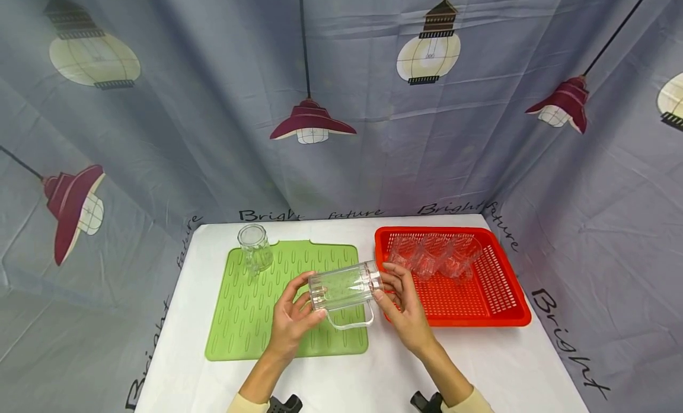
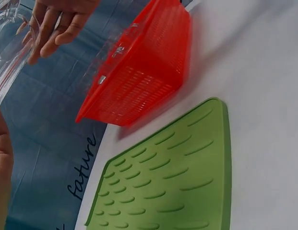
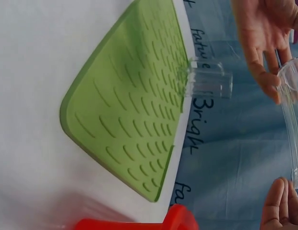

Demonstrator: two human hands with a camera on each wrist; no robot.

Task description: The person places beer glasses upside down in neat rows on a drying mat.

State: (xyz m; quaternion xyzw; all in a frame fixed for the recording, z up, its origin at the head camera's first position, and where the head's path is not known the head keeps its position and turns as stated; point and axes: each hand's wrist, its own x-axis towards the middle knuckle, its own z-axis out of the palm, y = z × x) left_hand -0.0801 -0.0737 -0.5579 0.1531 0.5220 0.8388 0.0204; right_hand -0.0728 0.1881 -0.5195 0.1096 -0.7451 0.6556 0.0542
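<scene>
A clear glass mug point(image 1: 344, 285) is held on its side above the right part of a green mat point(image 1: 240, 324), its handle point(image 1: 349, 325) pointing down toward the person. At the mug's left end, my left hand point(image 1: 290, 318) grips it between thumb and fingers. My right hand point(image 1: 408, 315) holds the opposite end, thumb in front and fingers behind. Another glass mug point(image 1: 255, 247) stands upright at the mat's back left corner; the right wrist view shows this mug point(image 3: 208, 81) too.
A red perforated basket point(image 1: 453, 321) sits to the right of the mat, with several clear glass mugs point(image 1: 429, 256) lying along its back side. Both stand on a white-covered table point(image 1: 341, 383). Behind hangs a grey-blue curtain point(image 1: 363, 182) printed with lamps.
</scene>
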